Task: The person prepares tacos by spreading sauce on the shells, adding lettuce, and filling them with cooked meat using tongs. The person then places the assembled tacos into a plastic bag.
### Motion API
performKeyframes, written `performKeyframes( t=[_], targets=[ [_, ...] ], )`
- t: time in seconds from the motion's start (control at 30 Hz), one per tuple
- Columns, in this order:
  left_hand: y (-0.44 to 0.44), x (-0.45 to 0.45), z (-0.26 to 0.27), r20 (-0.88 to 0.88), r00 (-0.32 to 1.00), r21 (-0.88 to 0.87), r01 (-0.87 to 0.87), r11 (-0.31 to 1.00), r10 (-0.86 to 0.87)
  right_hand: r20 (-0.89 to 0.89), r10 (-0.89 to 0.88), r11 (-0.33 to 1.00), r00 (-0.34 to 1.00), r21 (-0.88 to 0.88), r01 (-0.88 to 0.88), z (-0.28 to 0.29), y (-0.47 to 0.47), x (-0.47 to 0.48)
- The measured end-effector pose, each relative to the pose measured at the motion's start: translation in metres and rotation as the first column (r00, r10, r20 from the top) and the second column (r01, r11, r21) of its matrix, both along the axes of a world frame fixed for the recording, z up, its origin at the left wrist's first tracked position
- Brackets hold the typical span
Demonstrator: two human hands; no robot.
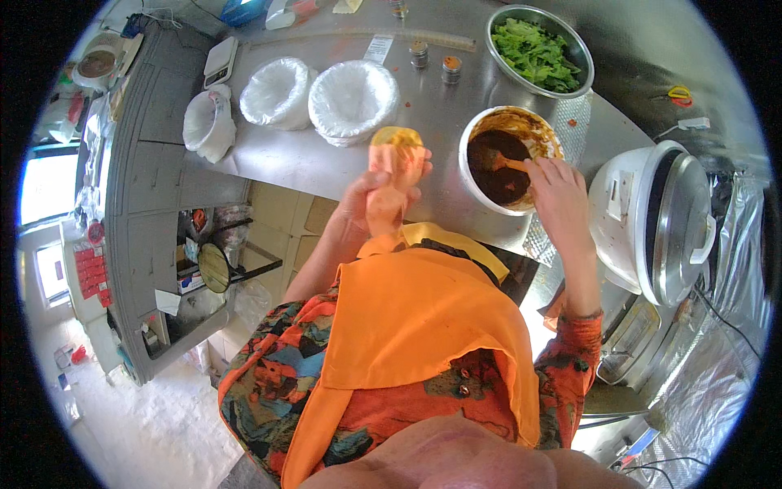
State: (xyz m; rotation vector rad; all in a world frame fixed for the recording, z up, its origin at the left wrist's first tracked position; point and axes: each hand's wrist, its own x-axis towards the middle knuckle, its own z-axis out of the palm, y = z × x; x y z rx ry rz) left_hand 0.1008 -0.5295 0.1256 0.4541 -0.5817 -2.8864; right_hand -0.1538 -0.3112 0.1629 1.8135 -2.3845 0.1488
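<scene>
My left hand is closed around a clear plastic bag or film-like item with a yellowish top and a pinkish lower part; blur and glare hide what exactly it is. My right hand grips the orange-brown handle of a brush or spatula, whose head rests in dark brown sauce. That sauce lies in a white tub with smeared inner walls, at the steel table's front edge. Between the two hands is a stretch of bare metal.
A steel bowl of green leaves stands behind the tub. Plastic-lined bowls and a scale are at the left; small shaker jars stand mid-table. A large white rice cooker is close by my right arm.
</scene>
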Motion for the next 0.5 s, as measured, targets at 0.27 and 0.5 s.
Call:
performKeyframes(
  t=[0.27,0.5],
  targets=[
    [-0.025,-0.001,0.017,0.073,0.995,-0.29,0.088,0.953,-0.069,-0.158,-0.032,0.952,0.987,0.297,0.078,-0.068,-0.039,-0.021],
    [-0.066,-0.007,-0.019,-0.077,0.986,-0.263,0.122,0.957,-0.147,-0.31,-0.003,0.948,0.951,0.303,0.102,-0.077,-0.042,-0.022]
  ],
)
